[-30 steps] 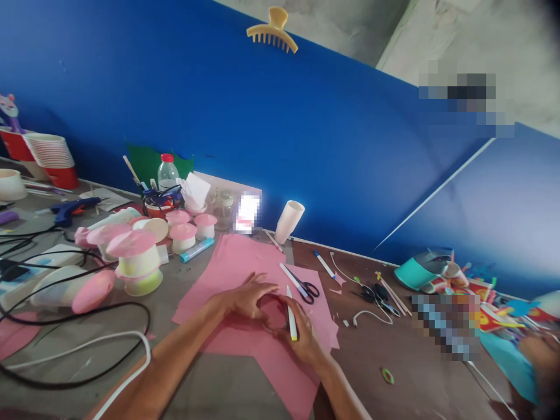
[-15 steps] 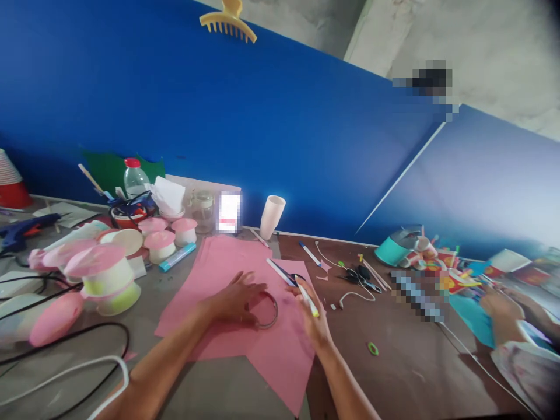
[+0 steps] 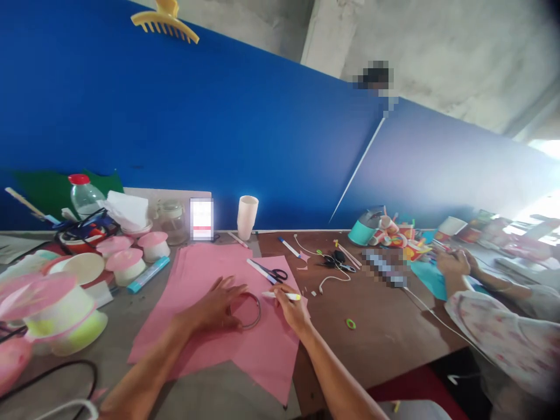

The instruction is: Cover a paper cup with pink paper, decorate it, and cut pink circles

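Observation:
My left hand (image 3: 219,308) rests on pink paper (image 3: 258,364), its thumb and fingers bent around one side of a thin round ring (image 3: 258,312) lying flat there. In my right hand (image 3: 291,306) is a white marker with a yellow end (image 3: 286,296), pinched between the fingers. It lies nearly level, its white end toward the ring and apart from it. Just beyond that hand are dark-handled scissors (image 3: 277,275), beside a white-and-blue marker (image 3: 259,269) on the paper.
Pink-topped paper-cup pieces (image 3: 126,265) and a blue marker (image 3: 149,274) stand left. A stack of white cups (image 3: 247,217) and a glass jar (image 3: 170,221) are at the back. Rightward lie a cable (image 3: 336,279), a green ring (image 3: 350,323) and another person's hands (image 3: 455,265).
My right hand has moved closer to the ring and turned the marker from slanting to nearly level. The left hand stays at the ring. The whole view has shifted right.

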`<state>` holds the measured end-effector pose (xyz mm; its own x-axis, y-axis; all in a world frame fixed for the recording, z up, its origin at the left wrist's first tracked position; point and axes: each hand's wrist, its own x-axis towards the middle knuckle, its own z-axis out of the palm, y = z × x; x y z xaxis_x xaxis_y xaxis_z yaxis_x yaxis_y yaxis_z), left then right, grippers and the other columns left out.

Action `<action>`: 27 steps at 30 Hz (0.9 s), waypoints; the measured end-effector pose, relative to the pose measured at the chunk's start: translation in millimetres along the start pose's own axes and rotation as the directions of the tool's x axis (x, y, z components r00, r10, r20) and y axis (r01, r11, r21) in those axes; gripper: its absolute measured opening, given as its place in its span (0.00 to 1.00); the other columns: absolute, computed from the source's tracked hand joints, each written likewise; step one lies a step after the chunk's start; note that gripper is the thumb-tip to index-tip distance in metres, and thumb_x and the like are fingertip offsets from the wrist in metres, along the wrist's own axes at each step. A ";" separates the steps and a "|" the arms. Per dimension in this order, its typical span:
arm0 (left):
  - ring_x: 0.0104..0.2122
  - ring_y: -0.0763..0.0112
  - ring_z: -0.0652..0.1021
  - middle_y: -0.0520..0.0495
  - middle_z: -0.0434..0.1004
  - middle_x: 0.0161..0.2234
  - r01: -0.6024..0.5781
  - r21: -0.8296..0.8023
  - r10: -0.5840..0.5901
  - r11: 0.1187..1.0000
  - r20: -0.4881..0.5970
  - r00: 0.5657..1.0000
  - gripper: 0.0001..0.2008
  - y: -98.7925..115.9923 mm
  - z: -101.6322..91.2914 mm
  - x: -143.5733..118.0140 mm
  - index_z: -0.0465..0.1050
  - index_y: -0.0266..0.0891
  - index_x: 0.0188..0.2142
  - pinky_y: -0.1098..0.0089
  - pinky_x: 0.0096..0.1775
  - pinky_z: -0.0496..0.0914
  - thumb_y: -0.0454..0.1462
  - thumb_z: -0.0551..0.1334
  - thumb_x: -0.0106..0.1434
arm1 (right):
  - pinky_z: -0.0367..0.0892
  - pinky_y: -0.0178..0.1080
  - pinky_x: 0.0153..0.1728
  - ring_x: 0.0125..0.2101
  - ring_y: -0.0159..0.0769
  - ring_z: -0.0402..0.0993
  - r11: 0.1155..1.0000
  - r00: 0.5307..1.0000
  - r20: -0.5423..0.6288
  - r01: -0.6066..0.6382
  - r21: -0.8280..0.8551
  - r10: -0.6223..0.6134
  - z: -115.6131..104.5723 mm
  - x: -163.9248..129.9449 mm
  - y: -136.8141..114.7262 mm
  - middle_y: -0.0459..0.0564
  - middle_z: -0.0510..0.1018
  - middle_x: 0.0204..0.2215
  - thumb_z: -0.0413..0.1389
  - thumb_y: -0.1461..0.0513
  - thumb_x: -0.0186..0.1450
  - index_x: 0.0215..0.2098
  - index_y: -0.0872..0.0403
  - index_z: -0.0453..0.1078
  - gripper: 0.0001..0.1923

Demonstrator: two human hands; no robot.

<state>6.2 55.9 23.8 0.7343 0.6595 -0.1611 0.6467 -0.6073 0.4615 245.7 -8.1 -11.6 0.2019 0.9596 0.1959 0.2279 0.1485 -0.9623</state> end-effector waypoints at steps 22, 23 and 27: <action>0.73 0.35 0.51 0.36 0.58 0.73 -0.083 0.020 0.084 0.996 -0.060 0.995 0.53 -27.9 17.6 8.3 0.60 0.48 0.72 0.36 0.70 0.45 0.64 0.69 0.53 | 0.70 0.39 0.32 0.30 0.40 0.74 0.998 0.997 -0.075 0.020 -0.059 -0.024 10.2 -6.9 8.0 0.49 0.80 0.27 0.57 0.51 0.63 0.27 0.52 0.78 0.15; 0.73 0.34 0.52 0.36 0.58 0.73 -0.083 0.012 0.084 0.996 -0.063 0.994 0.53 -27.5 17.3 7.9 0.60 0.48 0.72 0.35 0.70 0.46 0.65 0.69 0.53 | 0.70 0.40 0.34 0.32 0.41 0.75 0.997 0.996 -0.081 0.022 -0.068 -0.027 9.8 -7.2 8.5 0.49 0.81 0.28 0.58 0.52 0.62 0.27 0.51 0.78 0.14; 0.73 0.35 0.53 0.36 0.59 0.73 -0.080 -0.001 0.080 0.997 -0.055 0.995 0.52 -24.6 15.0 5.3 0.61 0.49 0.71 0.36 0.69 0.48 0.67 0.67 0.53 | 0.70 0.39 0.35 0.33 0.41 0.75 0.995 0.997 -0.071 0.026 -0.101 -0.033 8.5 -7.6 8.9 0.48 0.79 0.26 0.58 0.56 0.62 0.26 0.50 0.77 0.10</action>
<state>-2.7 67.7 -1.4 0.7712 0.6321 -0.0751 0.5854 -0.6580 0.4737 238.0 -12.0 -23.3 0.2618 0.9346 0.2408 0.3283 0.1484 -0.9328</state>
